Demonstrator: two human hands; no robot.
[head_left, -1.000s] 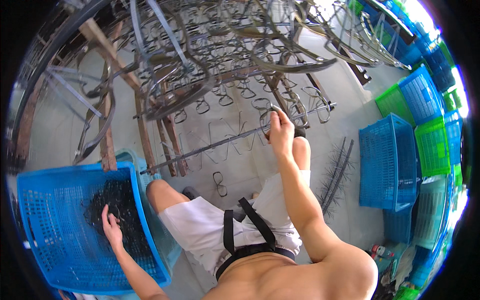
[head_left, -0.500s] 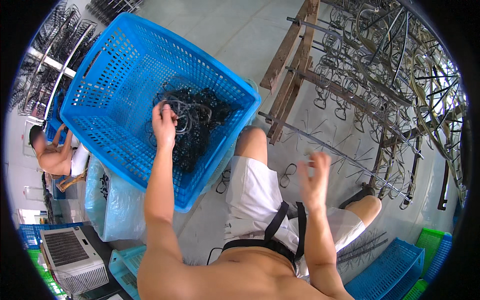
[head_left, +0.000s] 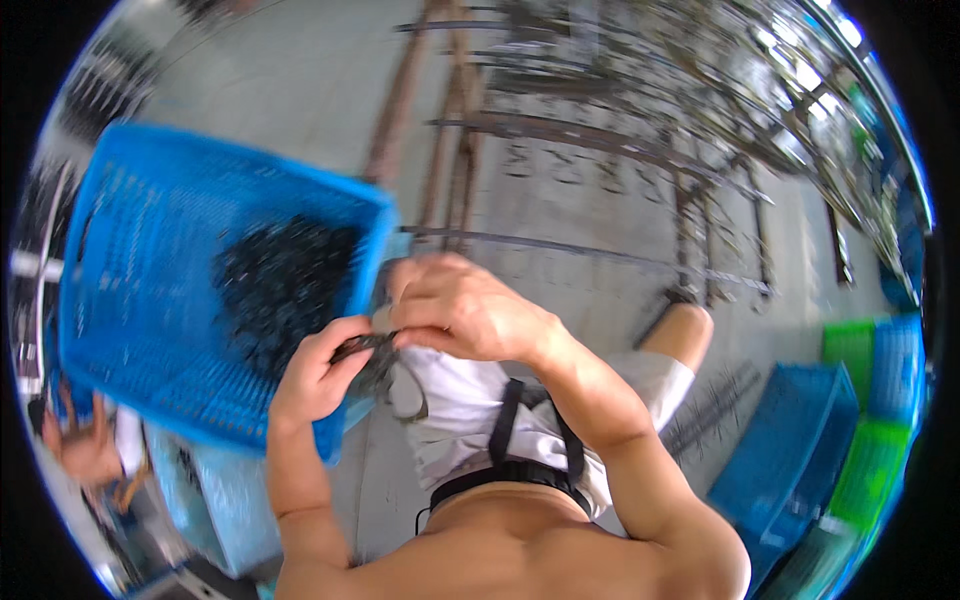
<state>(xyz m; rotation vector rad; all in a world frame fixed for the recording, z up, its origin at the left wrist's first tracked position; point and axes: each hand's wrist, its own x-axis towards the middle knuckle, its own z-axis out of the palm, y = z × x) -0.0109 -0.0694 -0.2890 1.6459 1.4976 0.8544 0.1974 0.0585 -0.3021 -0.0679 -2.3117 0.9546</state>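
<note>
My left hand (head_left: 318, 372) is closed round a small bunch of eyeglass frames (head_left: 362, 345), dark at the top and paler, see-through below. My right hand (head_left: 465, 308) meets it over my lap, thumb and fingers pinched at the same bunch. How many frames are held I cannot tell, as fingers and blur hide them. Just left of my hands stands a big blue perforated basket (head_left: 150, 215), slightly tilted in view. A tangled heap of black eyeglass frames (head_left: 285, 285) lies in its right half.
A metal rack (head_left: 590, 245) with wooden posts and many hanging eyeglass frames spans the far right. Blue baskets (head_left: 775, 450) and a green basket (head_left: 875, 470) stand at the lower right. Another person (head_left: 95, 445) is at the left edge, beyond a bluish plastic bag (head_left: 235, 500).
My left hand has come out of the basket with eyeglass frames. My right hand has moved left to meet it. The view has turned, and the basket sits lower and further left.
</note>
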